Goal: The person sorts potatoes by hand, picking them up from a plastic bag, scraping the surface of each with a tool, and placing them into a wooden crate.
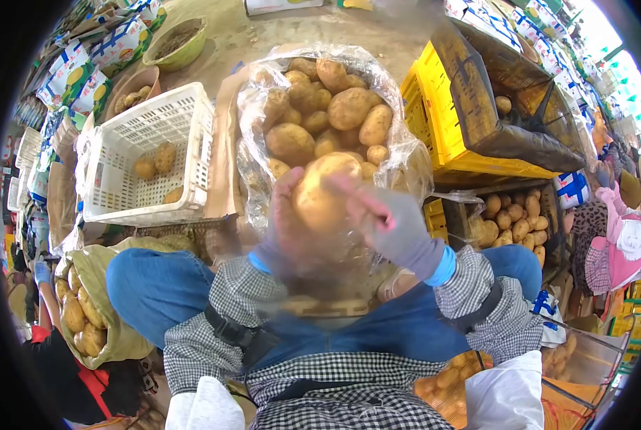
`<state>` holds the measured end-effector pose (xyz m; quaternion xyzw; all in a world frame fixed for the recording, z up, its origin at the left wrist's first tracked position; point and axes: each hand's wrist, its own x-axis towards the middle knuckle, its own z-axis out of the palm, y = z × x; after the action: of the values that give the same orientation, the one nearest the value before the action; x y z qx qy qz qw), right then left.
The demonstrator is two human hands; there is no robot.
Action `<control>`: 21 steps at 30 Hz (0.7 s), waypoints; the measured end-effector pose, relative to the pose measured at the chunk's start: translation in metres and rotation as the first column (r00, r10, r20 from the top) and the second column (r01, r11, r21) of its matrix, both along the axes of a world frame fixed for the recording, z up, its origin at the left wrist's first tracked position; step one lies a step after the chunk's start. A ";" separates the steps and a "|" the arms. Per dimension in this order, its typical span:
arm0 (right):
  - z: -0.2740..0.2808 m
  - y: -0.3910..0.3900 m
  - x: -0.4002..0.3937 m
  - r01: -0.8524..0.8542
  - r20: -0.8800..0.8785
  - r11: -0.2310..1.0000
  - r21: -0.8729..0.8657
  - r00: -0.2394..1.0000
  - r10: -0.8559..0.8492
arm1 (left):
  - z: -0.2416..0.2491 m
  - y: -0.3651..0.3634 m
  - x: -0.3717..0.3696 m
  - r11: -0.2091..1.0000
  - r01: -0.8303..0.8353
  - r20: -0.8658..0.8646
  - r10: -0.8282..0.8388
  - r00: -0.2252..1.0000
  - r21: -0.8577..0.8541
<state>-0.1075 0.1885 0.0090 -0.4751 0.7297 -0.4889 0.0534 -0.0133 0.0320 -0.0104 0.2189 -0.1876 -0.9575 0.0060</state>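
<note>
A large pale-brown potato (pixel 322 195) is held up in front of me, close over the near side of an open plastic-lined box full of potatoes (pixel 352 107). My left hand (pixel 286 226), in a greyish glove with bare-looking fingertips, is closed around its left side and underside. From the right, my right hand (pixel 399 226) reaches across in a grey glove with pink fingertips, its fingers overlapping the potato's right side. Motion smears those fingers, so I cannot tell whether they grip it. Clear plastic (pixel 410 154) hangs over the box's rim.
On the left stands a white crate (pixel 198 165) holding a few potatoes, with a sack of potatoes (pixel 130 337) below. A yellow crate (pixel 417 89) with a dark liner stands at right, above a dark crate of potatoes (pixel 471 229). Other people sit at both edges.
</note>
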 end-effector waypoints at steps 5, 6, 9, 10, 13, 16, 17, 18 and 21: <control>0.008 -0.002 -0.008 0.071 0.225 0.996 -0.060 0.973 -0.056 | 0.009 0.000 -0.003 0.995 0.019 -0.025 -0.017 1.000 0.099; 0.008 -0.001 -0.001 0.029 0.159 0.996 -0.082 0.987 -0.016 | 0.007 -0.002 -0.004 0.997 0.021 -0.042 -0.017 0.999 0.079; 0.016 0.006 0.019 -0.172 -0.001 0.965 0.197 0.985 0.175 | 0.000 -0.007 0.000 1.000 0.024 -0.075 -0.023 0.997 0.009; 0.013 0.006 0.017 -0.110 -0.025 0.988 0.104 0.993 0.113 | 0.000 -0.008 0.000 0.999 0.028 -0.087 -0.030 0.996 -0.016; -0.002 0.007 -0.002 0.066 0.210 0.997 -0.037 0.976 -0.057 | 0.013 -0.005 -0.002 0.996 -0.077 -0.130 0.071 0.989 -0.041; 0.005 0.005 -0.012 0.069 0.756 0.996 0.060 0.648 -0.091 | 0.000 -0.003 -0.004 0.858 -0.260 -0.233 0.169 0.958 -0.444; 0.011 0.001 -0.007 0.020 0.823 0.999 0.030 0.567 -0.036 | -0.003 -0.004 -0.003 0.859 -0.247 -0.280 0.127 0.952 -0.449; 0.017 -0.003 -0.004 -0.027 0.880 1.000 -0.004 0.475 0.016 | -0.004 -0.007 0.000 0.859 -0.234 -0.324 0.085 0.942 -0.455; 0.010 0.002 -0.017 -0.097 0.918 0.969 -0.229 0.310 0.248 | 0.004 -0.003 0.001 0.900 -0.195 -0.298 0.077 0.952 -0.391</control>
<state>-0.1242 0.1900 0.0187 -0.1825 0.4749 -0.7107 0.4858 -0.0125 0.0286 -0.0061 0.0903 -0.3683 -0.9138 0.1459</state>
